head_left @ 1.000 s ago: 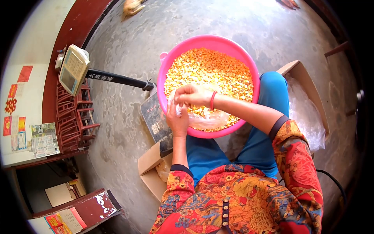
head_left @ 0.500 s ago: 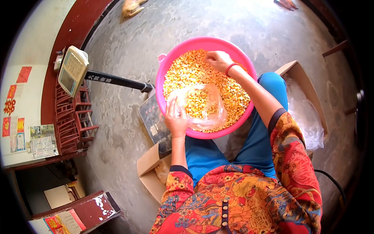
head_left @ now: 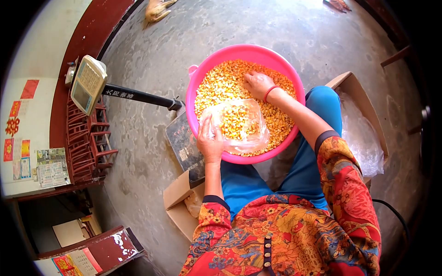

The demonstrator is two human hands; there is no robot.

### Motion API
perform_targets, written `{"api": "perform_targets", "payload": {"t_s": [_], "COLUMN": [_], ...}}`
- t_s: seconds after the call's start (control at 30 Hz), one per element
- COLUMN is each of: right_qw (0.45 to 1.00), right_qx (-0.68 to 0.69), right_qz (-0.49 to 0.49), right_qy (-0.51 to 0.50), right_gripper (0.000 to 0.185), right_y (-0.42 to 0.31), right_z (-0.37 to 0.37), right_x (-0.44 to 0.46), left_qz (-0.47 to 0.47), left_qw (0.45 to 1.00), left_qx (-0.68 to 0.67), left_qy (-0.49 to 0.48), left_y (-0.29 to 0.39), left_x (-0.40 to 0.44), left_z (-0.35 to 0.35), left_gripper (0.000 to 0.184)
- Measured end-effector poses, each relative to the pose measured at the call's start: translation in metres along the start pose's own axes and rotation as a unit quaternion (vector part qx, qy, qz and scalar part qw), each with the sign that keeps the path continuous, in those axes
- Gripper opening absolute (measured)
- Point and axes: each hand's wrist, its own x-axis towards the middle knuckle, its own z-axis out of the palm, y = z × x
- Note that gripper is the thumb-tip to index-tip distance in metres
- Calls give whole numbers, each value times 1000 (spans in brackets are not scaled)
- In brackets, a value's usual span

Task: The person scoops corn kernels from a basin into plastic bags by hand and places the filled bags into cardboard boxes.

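**The tub (head_left: 248, 51) is in the middle**

The corn (head_left: 221, 83) is in the tub. The bag (head_left: 244, 146) lies on the corn, in the near part of the tub, with some corn in it. The left hand (head_left: 210, 142) is at the bag's left edge. The right hand (head_left: 258, 85) is on the corn, past the bag and a bit to the right. The scale (head_left: 184, 142) is left of the tub. The left box (head_left: 177, 193) is just nearer than the scale. The right box (head_left: 377, 119) is beyond the right leg (head_left: 299, 170). The stools (head_left: 87, 138) are far left, by the wall (head_left: 34, 60).
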Motion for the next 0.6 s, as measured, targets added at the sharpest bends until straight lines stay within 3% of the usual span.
{"api": "perform_targets", "payload": {"t_s": [0.3, 0.57, 0.6], "right_qw": [994, 992, 988], "right_qx": [49, 56, 122], "right_qz": [-80, -76, -58], "right_qy": [-50, -80, -71], "right_gripper": [24, 21, 20], "right_y": [-28, -25, -21], "right_z": [-9, -7, -5], "right_x": [-16, -14, -13], "left_qz": [-7, -12, -11], "left_qw": [1000, 1000, 1000], "left_qx": [-7, -4, -3], "left_qy": [-5, -9, -9], "left_y": [2, 1, 1], "left_x": [0, -1, -1], "left_z": [0, 0, 0], "left_gripper": [39, 39, 39]}}
